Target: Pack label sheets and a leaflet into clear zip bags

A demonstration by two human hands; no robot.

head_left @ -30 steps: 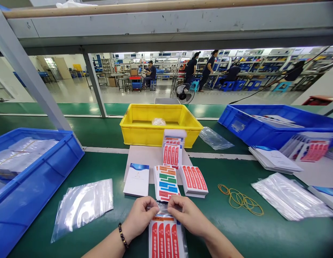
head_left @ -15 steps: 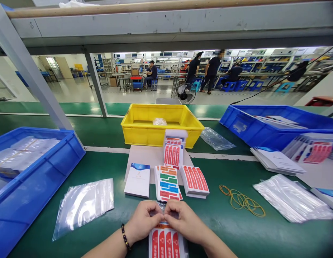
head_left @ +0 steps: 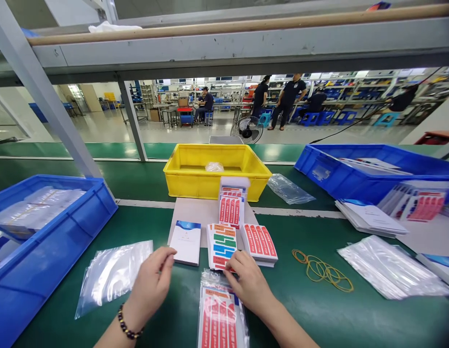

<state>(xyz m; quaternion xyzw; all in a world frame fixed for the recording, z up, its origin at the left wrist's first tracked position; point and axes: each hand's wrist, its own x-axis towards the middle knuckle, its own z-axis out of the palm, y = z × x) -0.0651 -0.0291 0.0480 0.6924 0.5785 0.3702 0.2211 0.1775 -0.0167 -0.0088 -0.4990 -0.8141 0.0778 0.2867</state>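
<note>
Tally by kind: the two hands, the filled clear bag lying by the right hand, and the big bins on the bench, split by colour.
Left hand and right hand: 2
Filled clear bag: 1
Yellow bin: 1
Blue bins: 2
Total: 6

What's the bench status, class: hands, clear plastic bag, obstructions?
Left hand beside white rectangular booklet, contact unclear. Right hand hides corner of clear plastic bag. Bag flat, red striped sheet inside.

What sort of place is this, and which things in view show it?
Probably a factory workshop: a green workbench with a yellow bin, piled clear bags, and several dark-clad people beyond.
</note>
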